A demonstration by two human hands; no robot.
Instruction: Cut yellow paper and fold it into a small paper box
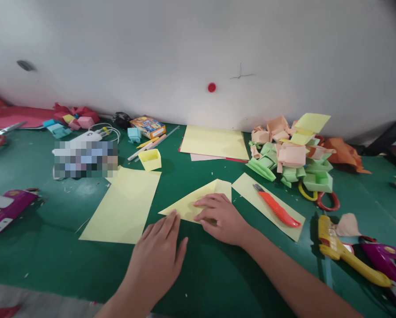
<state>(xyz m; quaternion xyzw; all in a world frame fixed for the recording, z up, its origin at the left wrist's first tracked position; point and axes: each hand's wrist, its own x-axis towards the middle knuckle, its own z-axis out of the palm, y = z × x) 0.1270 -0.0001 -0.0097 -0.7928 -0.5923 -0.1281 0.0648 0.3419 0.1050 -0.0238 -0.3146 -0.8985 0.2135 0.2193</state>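
While hands (156, 254) (222, 218) touch, yel. ppr (188, 203), folded on diag., sharp L tip

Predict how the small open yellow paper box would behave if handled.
The yellow paper box would probably feel very light, since it is hollow and looks thin-walled. A firm pinch might dent those walls. It seems to sit flat-bottomed on the green table, so a gentle push would likely slide it, not roll it.

The knife (276, 206) lies on a paper strip (251, 192) (right of the folded sheet (198, 197)).
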